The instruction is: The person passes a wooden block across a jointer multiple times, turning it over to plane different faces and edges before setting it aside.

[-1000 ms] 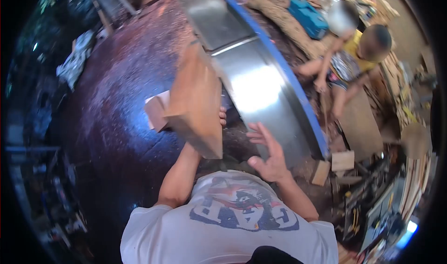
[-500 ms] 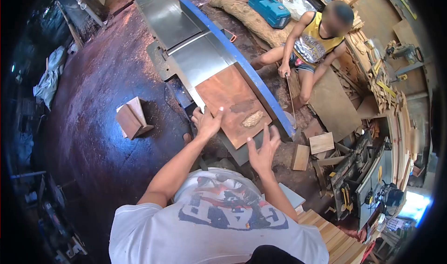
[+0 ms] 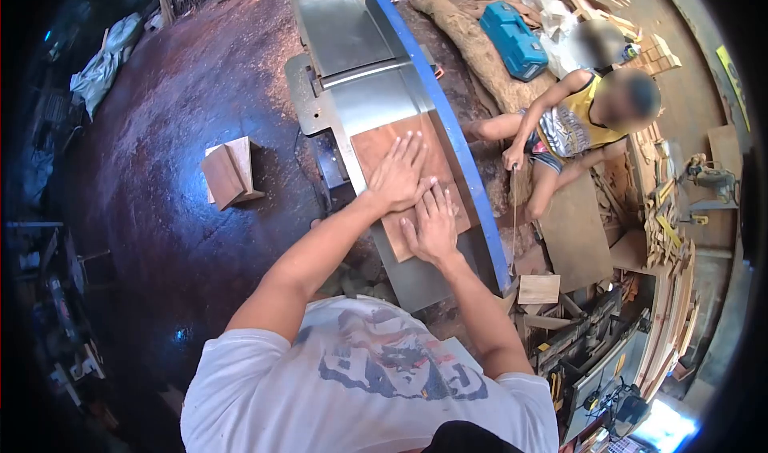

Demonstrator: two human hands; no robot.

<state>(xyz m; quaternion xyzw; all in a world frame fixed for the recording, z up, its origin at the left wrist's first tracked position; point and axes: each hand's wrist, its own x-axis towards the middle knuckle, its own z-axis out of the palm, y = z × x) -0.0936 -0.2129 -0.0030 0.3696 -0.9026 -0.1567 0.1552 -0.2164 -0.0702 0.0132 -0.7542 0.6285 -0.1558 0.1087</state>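
A reddish-brown wooden board (image 3: pixel 376 143) lies flat on the metal bed of a jointer (image 3: pixel 376 101), close beside its long blue fence (image 3: pixel 448 117). On the middle of the board my left hand (image 3: pixel 398 177) rests palm down, fingers stretched toward the far end. My right hand (image 3: pixel 434 225) presses flat nearer to me, its fingertips by the left hand's thumb. Both hands are open and grip nothing. The hands cover much of the board's surface, including the rough patch seen earlier.
Stacked wood pieces (image 3: pixel 228 173) sit on the floor to the left. Beyond the fence a seated person (image 3: pixel 572 125) holds a long thin tool (image 3: pixel 516 205). A teal case (image 3: pixel 514 41) stands near a log (image 3: pixel 472 49). Scrap wood and machinery line the right side.
Both hands have moved from the board's side edges to lie flat on top of it. The view has shifted, so the jointer and seated person appear farther right.
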